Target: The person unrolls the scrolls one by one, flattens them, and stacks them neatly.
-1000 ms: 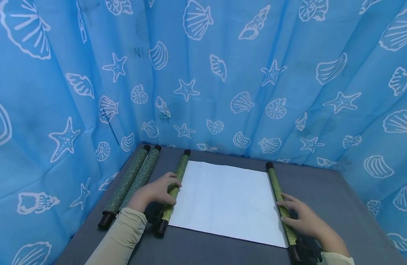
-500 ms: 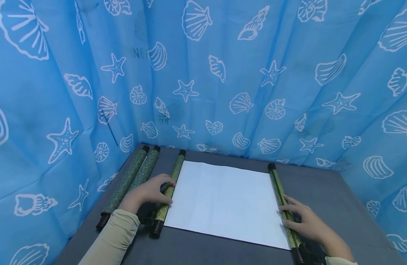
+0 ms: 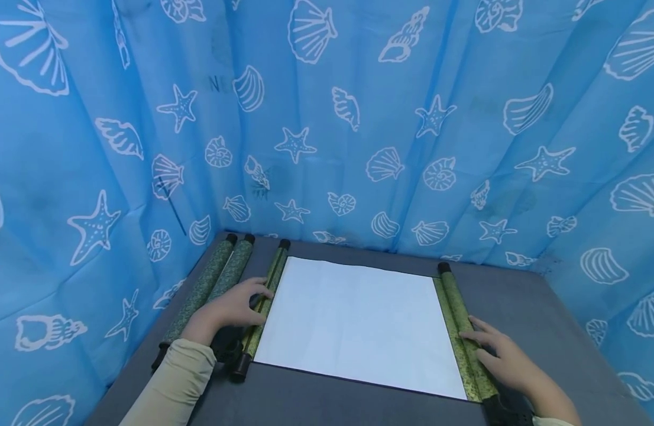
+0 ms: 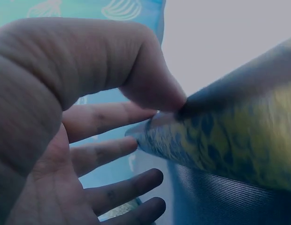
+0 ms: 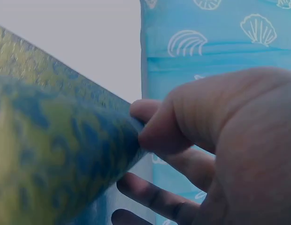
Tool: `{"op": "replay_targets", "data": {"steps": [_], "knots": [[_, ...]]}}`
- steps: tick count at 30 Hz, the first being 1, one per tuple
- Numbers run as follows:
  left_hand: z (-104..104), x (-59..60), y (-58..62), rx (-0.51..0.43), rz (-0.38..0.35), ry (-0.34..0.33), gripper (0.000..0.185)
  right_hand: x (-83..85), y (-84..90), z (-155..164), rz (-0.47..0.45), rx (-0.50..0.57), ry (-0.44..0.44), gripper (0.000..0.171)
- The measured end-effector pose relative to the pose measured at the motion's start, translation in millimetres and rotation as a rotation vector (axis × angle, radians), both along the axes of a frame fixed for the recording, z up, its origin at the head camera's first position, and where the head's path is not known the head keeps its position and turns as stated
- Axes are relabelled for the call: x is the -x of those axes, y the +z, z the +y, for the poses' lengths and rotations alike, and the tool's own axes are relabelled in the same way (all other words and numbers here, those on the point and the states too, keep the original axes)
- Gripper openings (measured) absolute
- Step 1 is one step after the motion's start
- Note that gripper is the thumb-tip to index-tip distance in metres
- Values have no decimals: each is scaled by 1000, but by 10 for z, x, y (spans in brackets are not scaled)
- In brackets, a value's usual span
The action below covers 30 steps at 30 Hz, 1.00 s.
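White sheet [image 3: 353, 325]: between hands
Left hand [image 3: 232, 307]: pinches left roller [image 3: 275, 269]
Right hand [image 3: 505, 353]: pinches right roller [image 3: 457, 303]
Scrolls [image 3: 197, 296]: beside left hand

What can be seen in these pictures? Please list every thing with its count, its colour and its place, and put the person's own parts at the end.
White sheet: 1, white, flat on the table
Yellow-green rolls: 2, patterned, dark ends, at the sheet's left and right sides
Yellow-green band: 1, patterned, between sheet and right roll
Dark green rolls: 2, dark ends, side by side, table's left side
Table: 1, grey, under everything
Curtain: count unclear, blue with white shells and starfish, behind and beside the table
Wrist devices: 2, black, at the wrists
Sleeves: 2, beige, bottom edge
Left hand: 1, holding the left yellow-green roll
Right hand: 1, holding the right one
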State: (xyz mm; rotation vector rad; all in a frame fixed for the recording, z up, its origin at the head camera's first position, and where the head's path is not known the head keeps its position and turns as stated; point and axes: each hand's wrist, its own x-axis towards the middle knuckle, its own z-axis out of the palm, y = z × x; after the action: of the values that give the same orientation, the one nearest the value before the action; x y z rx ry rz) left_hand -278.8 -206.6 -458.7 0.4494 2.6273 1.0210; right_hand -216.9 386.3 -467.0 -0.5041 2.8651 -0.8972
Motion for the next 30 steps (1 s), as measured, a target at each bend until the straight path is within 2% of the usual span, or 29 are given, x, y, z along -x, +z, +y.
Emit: {"op": "replay_targets", "data": {"steps": [3, 8, 15, 20, 30], "knots": [[-22, 0, -29, -8, 1, -5, 49, -13, -30, 11, 17, -14, 3, 34], [-64, -13, -59, -13, 13, 6, 56, -46, -54, 31, 8, -19, 7, 46], [-112, -61, 2, -12, -18, 11, 58, -92, -44, 68, -15, -28, -17, 49], [-151, -48, 40, 13, -38, 10, 59, -81, -30, 80, -40, -30, -30, 50], [-207, 9, 72, 42, -23, 18, 60, -27, 29, 78, 3, -42, -6, 48]]}}
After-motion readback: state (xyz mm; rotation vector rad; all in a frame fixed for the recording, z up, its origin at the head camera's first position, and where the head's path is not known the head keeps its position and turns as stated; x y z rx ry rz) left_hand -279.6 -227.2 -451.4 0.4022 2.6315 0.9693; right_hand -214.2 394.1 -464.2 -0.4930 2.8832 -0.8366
